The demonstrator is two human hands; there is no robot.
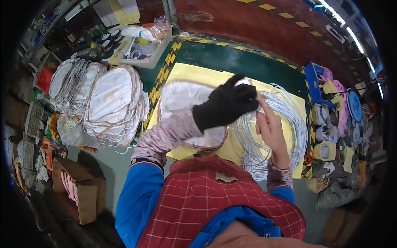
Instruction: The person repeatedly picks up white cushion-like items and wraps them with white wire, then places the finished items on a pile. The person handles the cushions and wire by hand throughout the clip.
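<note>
My left hand [231,101], in a black glove, is raised over the yellow sheet with its fingers curled in. A small whitish piece [244,82] shows at its fingers, too blurred to name. Close against the glove's fingertips is my bare right hand [271,126], index finger pointing up and the others bent; what it pinches, if anything, is hidden. Under the left forearm lies a rounded white fabric panel [182,96] with a brownish edge, partly blurred. A large coil of white wire or cord [295,132] spreads beneath and beside the right hand.
Stacks of rounded printed fabric panels [111,97] stand at the left, near a plastic bin [155,58] of supplies. A blue crate [316,84], tape rolls and red-handled scissors [309,156] line the right edge. An open cardboard box [91,192] sits lower left.
</note>
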